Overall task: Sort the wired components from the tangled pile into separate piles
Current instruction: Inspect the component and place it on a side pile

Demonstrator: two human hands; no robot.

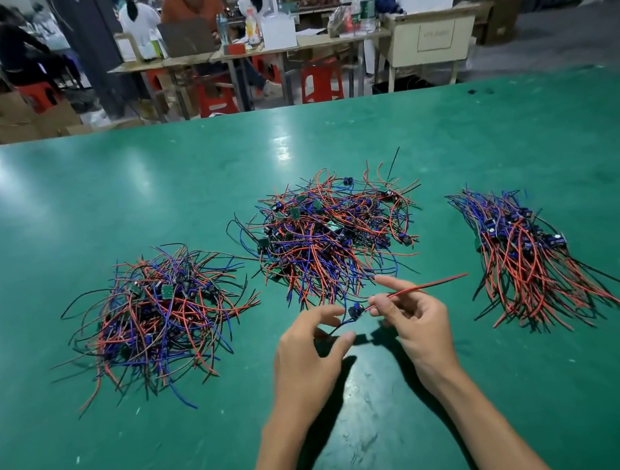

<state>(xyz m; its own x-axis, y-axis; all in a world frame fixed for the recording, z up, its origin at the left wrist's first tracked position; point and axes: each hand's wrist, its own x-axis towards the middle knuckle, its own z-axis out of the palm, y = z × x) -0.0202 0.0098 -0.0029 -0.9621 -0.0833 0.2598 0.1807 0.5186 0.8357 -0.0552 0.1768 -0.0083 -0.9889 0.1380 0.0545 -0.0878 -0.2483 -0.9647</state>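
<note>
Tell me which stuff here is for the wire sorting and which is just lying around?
For the job:
- tangled middle pile
- left pile
- neat right pile
- wired component, pinched by the right hand
- left hand

Just lying about:
- red stools
- bottles
- cardboard boxes
- far workbench
</note>
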